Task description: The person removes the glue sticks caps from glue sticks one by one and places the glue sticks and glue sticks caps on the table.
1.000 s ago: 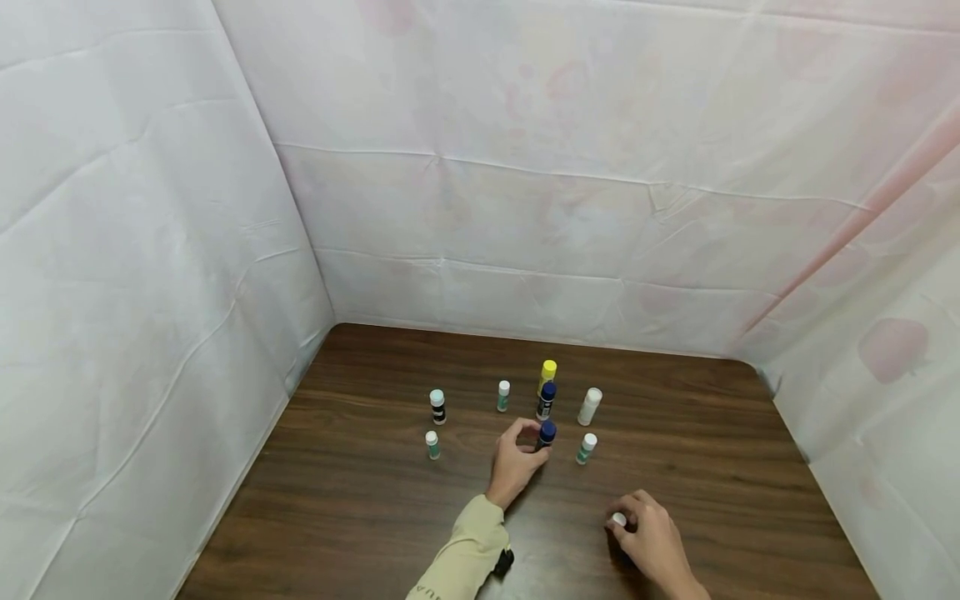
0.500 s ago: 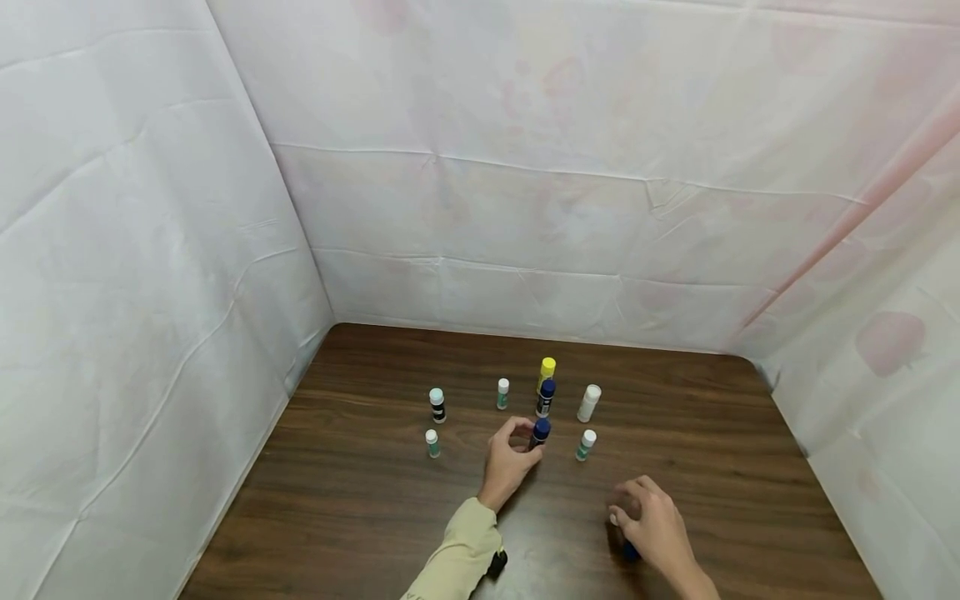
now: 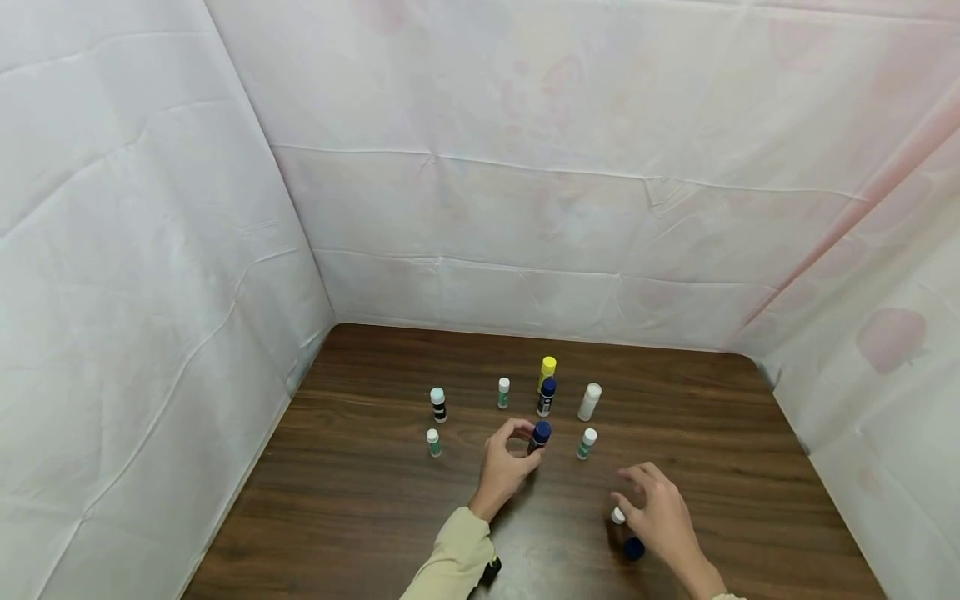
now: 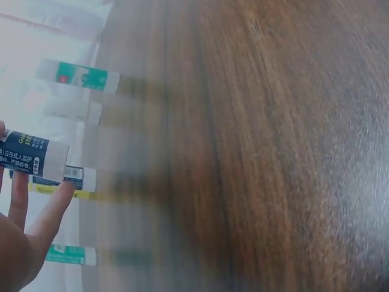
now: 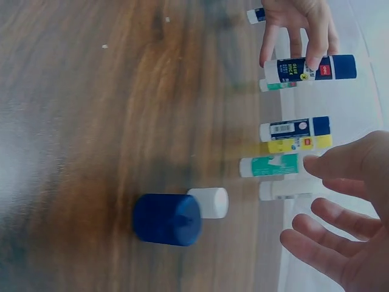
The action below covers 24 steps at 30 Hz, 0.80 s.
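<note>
In the head view my left hand [image 3: 504, 467] pinches a navy glue stick [image 3: 539, 435] between thumb and fingers. The left wrist view shows its white base and dark label, the fingertips around it. My right hand [image 3: 660, 510] has its fingers spread and holds nothing. By its thumb a small white cap [image 3: 618, 516] sits on the table, with a larger navy cap [image 3: 634, 548] nearer to me. In the right wrist view, the navy cap [image 5: 167, 219] stands in front of the white cap [image 5: 209, 202], and the right hand [image 5: 349, 222] is raised beyond them.
Several glue sticks stand upright farther back: a yellow one [image 3: 548, 372] behind a navy one [image 3: 547, 398], a white one [image 3: 589, 402], small green-and-white ones like this green glue stick [image 3: 587, 444], and a black-labelled one [image 3: 438, 406]. White sheeting [image 3: 480, 217] walls the wooden table [image 3: 337, 500].
My right hand has let go of the white cap and moved slightly up and away, uncovering both caps. The left hand, with its glue stick, has shifted slightly left.
</note>
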{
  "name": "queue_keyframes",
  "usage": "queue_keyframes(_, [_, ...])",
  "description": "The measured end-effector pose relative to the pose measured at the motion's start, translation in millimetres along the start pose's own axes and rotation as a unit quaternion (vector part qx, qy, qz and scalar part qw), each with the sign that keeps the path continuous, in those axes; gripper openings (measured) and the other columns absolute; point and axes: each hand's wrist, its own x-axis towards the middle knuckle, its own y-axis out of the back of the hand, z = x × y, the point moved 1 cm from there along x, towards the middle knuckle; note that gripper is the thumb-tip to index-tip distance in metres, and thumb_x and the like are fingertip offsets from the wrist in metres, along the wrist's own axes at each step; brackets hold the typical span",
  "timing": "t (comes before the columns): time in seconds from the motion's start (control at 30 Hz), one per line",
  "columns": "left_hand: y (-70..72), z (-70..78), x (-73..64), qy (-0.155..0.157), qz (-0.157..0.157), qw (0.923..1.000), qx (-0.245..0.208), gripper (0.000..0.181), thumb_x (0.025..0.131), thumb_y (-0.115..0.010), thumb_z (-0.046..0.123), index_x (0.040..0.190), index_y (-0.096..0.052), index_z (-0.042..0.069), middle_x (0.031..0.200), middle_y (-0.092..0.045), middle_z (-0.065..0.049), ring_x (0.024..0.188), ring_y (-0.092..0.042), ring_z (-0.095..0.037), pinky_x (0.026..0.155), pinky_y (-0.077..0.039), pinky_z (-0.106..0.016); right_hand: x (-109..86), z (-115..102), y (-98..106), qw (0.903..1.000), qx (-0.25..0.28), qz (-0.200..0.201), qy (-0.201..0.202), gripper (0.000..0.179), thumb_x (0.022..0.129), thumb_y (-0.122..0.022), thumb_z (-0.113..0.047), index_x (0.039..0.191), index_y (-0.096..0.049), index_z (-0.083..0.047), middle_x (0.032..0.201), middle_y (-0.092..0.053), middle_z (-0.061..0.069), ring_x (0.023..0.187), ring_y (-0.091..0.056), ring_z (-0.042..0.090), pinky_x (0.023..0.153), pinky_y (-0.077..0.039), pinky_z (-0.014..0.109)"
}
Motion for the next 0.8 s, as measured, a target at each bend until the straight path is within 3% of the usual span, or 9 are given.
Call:
queue_keyframes(0.07, [0.4, -3.4, -0.7, -0.007, -0.001, 1.0, 0.001, 0.033, 0.071, -0.072, -0.008, 0.1, -0.062, 0.003, 0.094, -0.065, -0.014, 0.089, -0.061, -0.036, 0.065, -0.056, -0.042, 1.7, -3.1, 2.1, 0.9999, 0.0, 0.011, 0.009, 0.031, 0.064, -0.083, -0.001, 0.091, -0.069, -0.01, 0.092, -0.063, 0.004, 0.072, -0.06, 0.017, 0.055, -0.048, 0.027])
queue_keyframes(0.4, [10.6, 14.2, -9.7, -0.035, -0.033, 0.9988, -0.012, 0.034, 0.071, -0.07, -0.009, 0.102, -0.062, 0.003, 0.096, -0.064, -0.013, 0.09, -0.061, -0.033, 0.068, -0.056, -0.046, 8.8, -15.6, 13.7, 0.9945, 0.001, 0.065, 0.083, 0.039, 0.059, -0.085, 0.001, 0.093, -0.069, -0.01, 0.09, -0.06, -0.001, 0.071, -0.062, 0.016, 0.058, -0.053, 0.033])
queue_keyframes(0.8, [15.5, 34.0, -16.7, -0.059, -0.064, 0.9961, 0.014, 0.034, 0.072, -0.069, -0.011, 0.103, -0.062, 0.002, 0.1, -0.064, -0.012, 0.093, -0.06, -0.035, 0.071, -0.056, -0.042, 22.1, -40.0, 25.3, 0.9859, 0.01, 0.085, 0.143, 0.041, 0.058, -0.085, -0.002, 0.095, -0.069, -0.011, 0.098, -0.057, 0.0, 0.07, -0.055, 0.008, 0.053, -0.046, 0.025])
